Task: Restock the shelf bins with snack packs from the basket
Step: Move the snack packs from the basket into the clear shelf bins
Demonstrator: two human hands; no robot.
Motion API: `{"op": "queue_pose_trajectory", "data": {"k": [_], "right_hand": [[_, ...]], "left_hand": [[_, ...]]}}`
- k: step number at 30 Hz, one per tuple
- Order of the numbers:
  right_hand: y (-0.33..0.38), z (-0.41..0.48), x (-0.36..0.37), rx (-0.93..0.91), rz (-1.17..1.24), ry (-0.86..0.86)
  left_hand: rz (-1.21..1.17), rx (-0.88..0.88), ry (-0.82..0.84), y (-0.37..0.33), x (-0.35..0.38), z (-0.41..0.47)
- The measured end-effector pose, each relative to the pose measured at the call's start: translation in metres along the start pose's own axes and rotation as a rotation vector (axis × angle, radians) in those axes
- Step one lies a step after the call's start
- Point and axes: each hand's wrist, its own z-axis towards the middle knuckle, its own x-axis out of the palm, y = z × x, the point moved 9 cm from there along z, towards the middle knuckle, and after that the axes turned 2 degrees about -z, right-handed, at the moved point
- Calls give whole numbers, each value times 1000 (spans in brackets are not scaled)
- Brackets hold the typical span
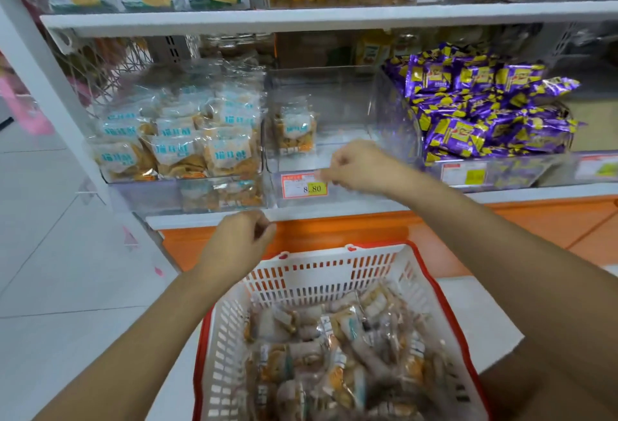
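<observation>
Left hand (239, 240): curling its fingers inward above the basket's (321, 273) far rim, with nothing showing in it.
Right hand (359, 166): bunching its fingers at the middle bin's (334, 93) front lip, just above the price tag (304, 186); I cannot tell whether it is pinching anything.
Snack packs (334, 347): lying heaped in the basket beneath both hands; a lone pack (296, 130) is standing in the bin beyond the right hand.
Risk: slick film is likely sliding through a loose grip, and packs could be spilling over the low lip or crushing.
Materials: the packs are crinkly clear pillows, the bin is rigid clear plastic, and the basket is slotted white plastic.
</observation>
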Motion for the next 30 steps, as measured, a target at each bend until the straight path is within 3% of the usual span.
{"op": "queue_pose_trajectory", "data": {"k": [4, 6, 8, 10, 15, 20, 30], "right_hand": [[-55, -56, 92, 26, -383, 503], [-100, -87, 134, 103, -434, 769], [-143, -112, 165, 172, -465, 958], [-171, -126, 183, 186, -520, 1062], [-207, -143, 193, 299, -279, 1144], [-208, -151, 207, 170, -335, 1060], [-182, -151, 213, 129, -358, 1014]], "left_hand": [[222, -131, 377, 48, 62, -29], [386, -160, 586, 72, 91, -52], [466, -250, 742, 97, 109, -80], [474, -317, 792, 118, 116, -101], [532, -248, 686, 134, 112, -109], [501, -258, 653, 133, 109, -109], [312, -409, 725, 136, 115, -105]]}}
